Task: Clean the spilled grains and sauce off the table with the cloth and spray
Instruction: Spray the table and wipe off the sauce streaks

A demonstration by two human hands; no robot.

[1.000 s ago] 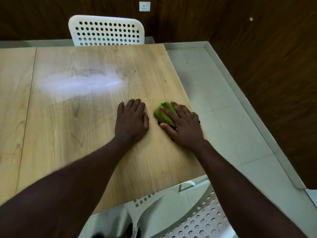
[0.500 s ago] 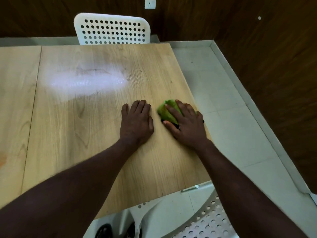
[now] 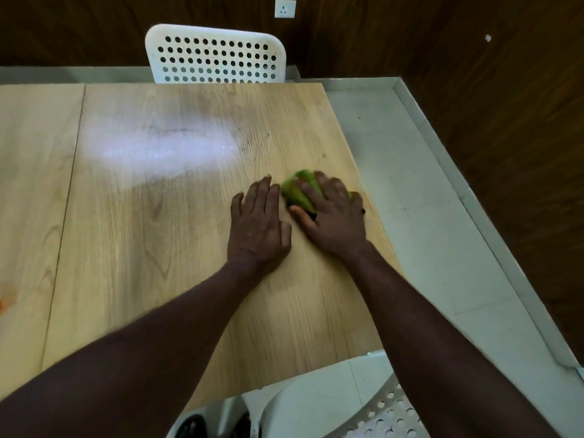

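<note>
Your green cloth is a soft, light wad that bunches easily, so press it from on top. Your right hand covers it, fingers spread, near the counter's right edge. Your left hand lies flat just beside it, fingers together. The counter is smooth wood-grain with a pale sheen farther off. A white perforated chair stands beyond.

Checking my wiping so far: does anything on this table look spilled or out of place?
Yes: an orange smear, possibly sauce, sits at the table's far left edge, well away from the green cloth under the right hand.
</note>
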